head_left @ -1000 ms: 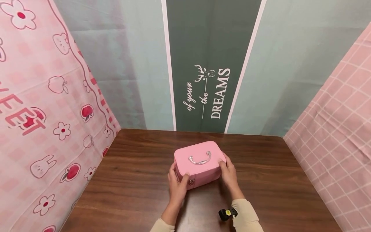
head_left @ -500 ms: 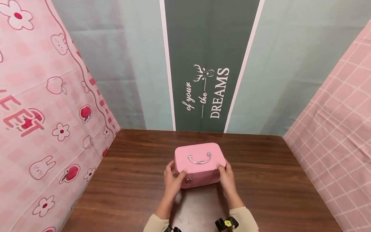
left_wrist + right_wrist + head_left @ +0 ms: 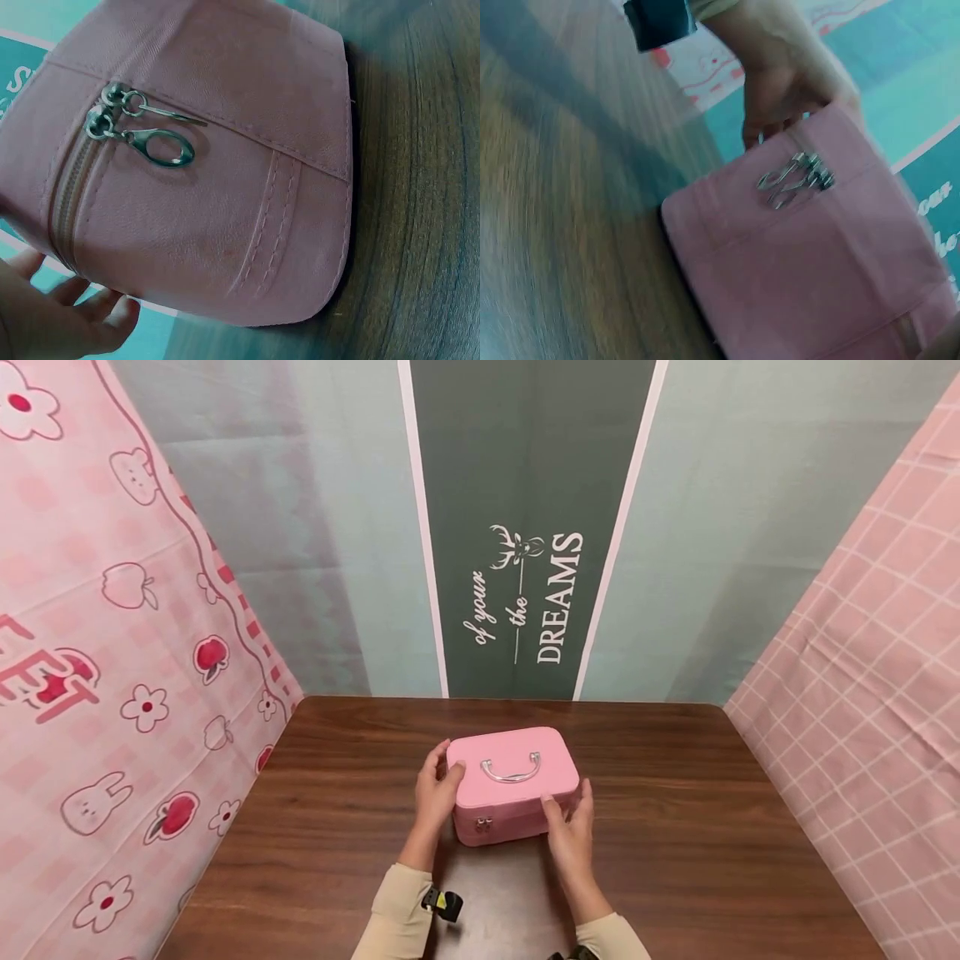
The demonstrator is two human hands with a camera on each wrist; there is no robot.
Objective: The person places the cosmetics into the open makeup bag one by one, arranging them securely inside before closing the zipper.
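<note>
A pink leather-look cosmetic case (image 3: 517, 772) stands on the wooden table, its lid down and a silver handle (image 3: 512, 770) on top. My left hand (image 3: 437, 795) grips its left end, thumb at the lid's edge and fingers along the side. My right hand (image 3: 572, 839) holds the front right corner, with the thumb on the upper front edge and the fingers at the right end. Two metal zipper pulls (image 3: 157, 142) hang together near the left front corner, beside the zipper track. In the right wrist view the case (image 3: 802, 255) is slightly blurred, and the right fingers are mostly hidden.
The brown wooden table (image 3: 690, 827) extends around the case. A green and teal cloth (image 3: 360, 527) with white lettering hangs behind it. Pink patterned cloths border the left (image 3: 67, 610) and right (image 3: 885, 652). Black cameras are strapped to the wrists.
The case has turned slightly, its front now facing more squarely toward me. My left hand has shifted up and back along the left end; my right hand has slid toward the front right corner.
</note>
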